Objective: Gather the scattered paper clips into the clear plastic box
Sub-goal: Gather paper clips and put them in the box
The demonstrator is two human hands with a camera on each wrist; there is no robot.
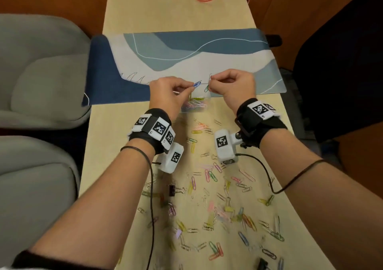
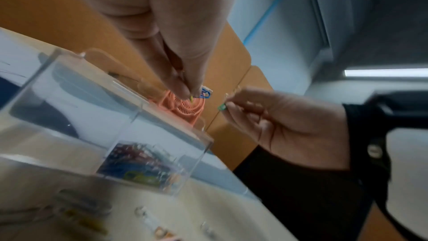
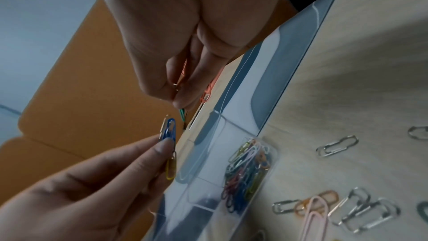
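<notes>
Nearest, loose clips (image 1: 209,174) are lying scattered on the table (image 1: 124,21). Beyond, the left hand (image 1: 165,95) is pinching a blue clip (image 1: 196,83) and the right hand (image 1: 232,87) a green clip (image 1: 206,88), both above the box (image 1: 193,103) holding gathered clips beside the mat (image 1: 186,62).

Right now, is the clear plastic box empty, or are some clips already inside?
Not empty. A heap of coloured paper clips lies on the bottom of the clear plastic box, filling only a low part of it.
</notes>
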